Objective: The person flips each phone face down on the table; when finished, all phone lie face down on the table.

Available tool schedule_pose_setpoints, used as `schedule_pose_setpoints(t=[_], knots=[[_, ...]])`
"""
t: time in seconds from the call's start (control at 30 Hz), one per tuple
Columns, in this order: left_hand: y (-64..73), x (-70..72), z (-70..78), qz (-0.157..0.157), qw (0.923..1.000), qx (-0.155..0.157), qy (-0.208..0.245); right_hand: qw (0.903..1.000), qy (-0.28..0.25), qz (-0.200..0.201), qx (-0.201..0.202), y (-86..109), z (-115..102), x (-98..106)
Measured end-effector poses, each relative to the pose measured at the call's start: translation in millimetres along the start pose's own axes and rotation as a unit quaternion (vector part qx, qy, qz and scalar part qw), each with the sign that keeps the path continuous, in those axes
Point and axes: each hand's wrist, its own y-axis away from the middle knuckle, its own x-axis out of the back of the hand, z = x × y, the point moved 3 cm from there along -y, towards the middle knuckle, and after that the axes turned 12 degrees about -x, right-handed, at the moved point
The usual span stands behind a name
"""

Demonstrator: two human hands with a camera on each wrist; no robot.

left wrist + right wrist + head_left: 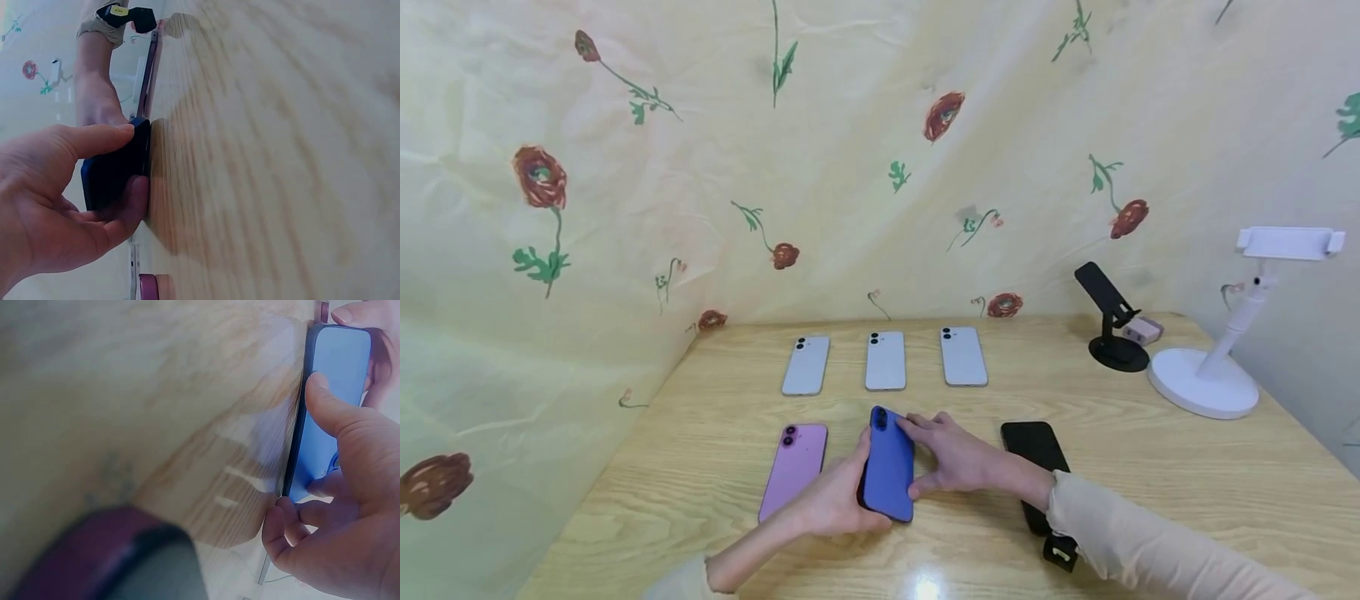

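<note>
A blue smartphone (pixel 891 471), its back and camera lenses facing up, is held between both hands over the middle of the table. My left hand (pixel 838 498) grips its left side and bottom corner; the left wrist view shows the thumb (pixel 103 139) on one face and fingers curled round the other side. On the phone's right, my right hand (pixel 951 454) has fingertips at the upper corner and the thumb (pixel 322 403) by the lower edge. Left of the phone lies a purple smartphone (pixel 796 467), partly behind my left forearm. A black phone (pixel 1036 446) lies beneath my right forearm.
Three pale smartphones, the left (pixel 806 365), the middle (pixel 885 361) and the right (pixel 964 357), lie in a row farther back. At the right rear stand a black phone stand (pixel 1108 312), a small pinkish block (pixel 1144 330) and a white stand (pixel 1206 383). Floral cloth (pixel 850 167) hangs behind.
</note>
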Motion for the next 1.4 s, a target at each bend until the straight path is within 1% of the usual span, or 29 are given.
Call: schedule_pose_setpoints(t=[0.1, 0.23, 0.33, 0.5, 0.93, 1.27, 1.4], knots=[[-0.3, -0.2, -0.1, 0.003, 1.0, -0.004, -0.005, 1.0, -0.002, -0.003, -0.002, 0.4, -0.3, 0.8], [0.1, -0.7, 0.6, 0.006, 0.9999, 0.001, -0.01, 0.9999, -0.006, -0.007, -0.005, 1.0, 0.1, 1.2], [0.8, -1.1, 1.0, 0.008, 0.9998, 0.008, -0.019, 0.9999, -0.008, -0.008, -0.004, 1.7, 0.7, 1.1], [2.0, -2.0, 0.1, 0.008, 0.9987, 0.029, -0.04, 1.0, -0.006, -0.004, 0.004, 2.7, 1.3, 1.1], [2.7, -3.8, 0.1, -0.011, 0.9961, 0.065, -0.059, 0.9999, -0.007, -0.012, 0.005, 3.6, 0.7, 1.0], [2.9, -4.9, -1.0, -0.025, 0.9912, 0.101, -0.083, 0.9999, 0.002, -0.014, 0.004, 2.9, -0.1, 1.2], [2.1, -4.9, -0.9, -0.028, 0.9904, 0.104, -0.087, 0.9999, 0.007, -0.015, 0.002, 2.0, -0.8, 2.2]])
